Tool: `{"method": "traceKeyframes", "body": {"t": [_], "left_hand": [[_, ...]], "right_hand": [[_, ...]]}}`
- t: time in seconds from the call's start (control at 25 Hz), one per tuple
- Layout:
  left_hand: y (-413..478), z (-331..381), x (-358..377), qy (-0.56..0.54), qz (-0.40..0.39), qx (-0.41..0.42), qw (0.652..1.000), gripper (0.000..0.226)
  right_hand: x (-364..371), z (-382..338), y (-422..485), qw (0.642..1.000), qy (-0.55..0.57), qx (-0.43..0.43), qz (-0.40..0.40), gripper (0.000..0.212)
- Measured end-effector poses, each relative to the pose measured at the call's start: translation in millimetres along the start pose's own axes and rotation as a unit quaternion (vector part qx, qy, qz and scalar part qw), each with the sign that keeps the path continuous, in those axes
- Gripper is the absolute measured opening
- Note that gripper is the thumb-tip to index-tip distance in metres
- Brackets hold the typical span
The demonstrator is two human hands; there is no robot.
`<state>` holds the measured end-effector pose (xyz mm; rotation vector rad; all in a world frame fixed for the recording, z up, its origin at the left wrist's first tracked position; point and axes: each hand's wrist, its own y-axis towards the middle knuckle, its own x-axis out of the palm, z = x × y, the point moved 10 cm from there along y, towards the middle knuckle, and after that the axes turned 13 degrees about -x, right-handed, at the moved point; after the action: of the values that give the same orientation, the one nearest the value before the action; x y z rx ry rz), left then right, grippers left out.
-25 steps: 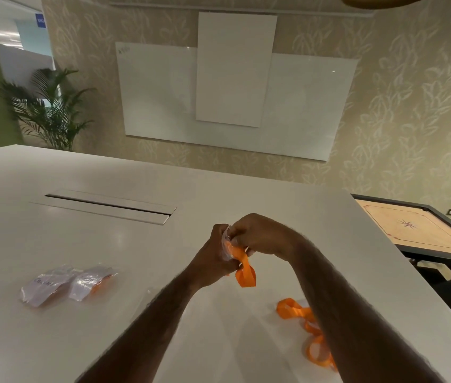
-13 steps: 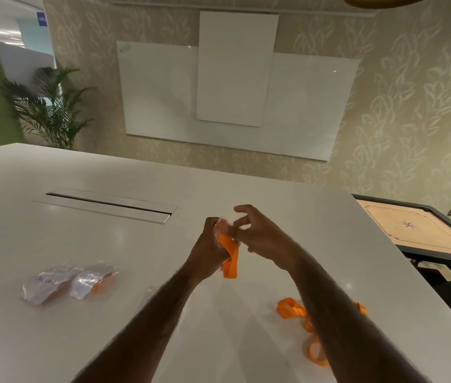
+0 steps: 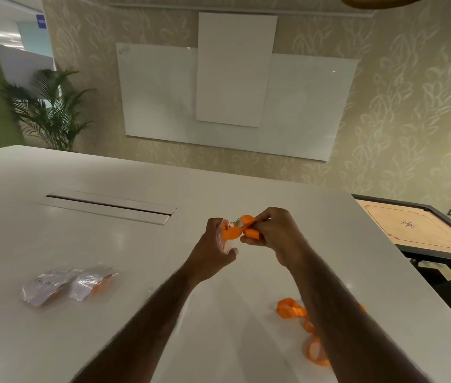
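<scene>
Above the white table (image 3: 124, 261), both hands work on an orange lanyard (image 3: 236, 230) with a metal clip. My left hand (image 3: 214, 251) grips a small clear plastic pouch that the lanyard's end sits in. My right hand (image 3: 275, 234) pinches the folded orange strap just right of the clip. A second orange lanyard (image 3: 295, 312) lies loose on the table under my right forearm, partly hidden by it.
Two clear pouches with orange inside (image 3: 66, 284) lie at the left of the table. A cable slot (image 3: 108, 207) runs across the table's middle. A carrom board (image 3: 423, 230) stands beyond the right edge. A whiteboard (image 3: 235, 100) hangs on the far wall beside a potted palm (image 3: 50, 109).
The hanging loop of orange strap has been gathered up between the hands. My right hand has shifted right and now pinches the folded strap; my left hand has dropped slightly with the pouch.
</scene>
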<state>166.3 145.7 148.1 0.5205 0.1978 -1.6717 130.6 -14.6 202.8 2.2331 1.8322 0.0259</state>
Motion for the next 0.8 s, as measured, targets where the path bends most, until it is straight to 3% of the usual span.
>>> {"method": "traceKeyframes", "body": {"t": [0.16, 0.28, 0.44, 0.64, 0.8], "left_hand": [[-1.4, 16.3, 14.7, 0.051, -0.002, 0.04, 0.998, 0.063], [-2.1, 25.1, 15.0, 0.067, 0.005, 0.06, 0.996, 0.057], [-2.2, 25.8, 17.5, 0.044, -0.004, 0.057, 0.997, 0.059], [-6.5, 16.7, 22.5, 0.012, -0.022, 0.044, 0.999, 0.065], [-1.3, 15.1, 23.6, 0.039, -0.03, 0.048, 0.998, 0.068]], "right_hand": [[10.9, -16.0, 4.6, 0.976, -0.213, -0.049, 0.008, 0.006], [21.3, -13.1, 9.8, 0.958, -0.283, -0.05, -0.012, 0.008], [33.9, -4.9, 12.4, 0.898, -0.428, -0.031, -0.091, 0.019], [33.7, 5.2, 6.7, 0.902, -0.413, 0.018, -0.123, 0.018], [26.3, 4.2, 4.4, 0.955, -0.243, 0.074, -0.15, 0.011]]}}
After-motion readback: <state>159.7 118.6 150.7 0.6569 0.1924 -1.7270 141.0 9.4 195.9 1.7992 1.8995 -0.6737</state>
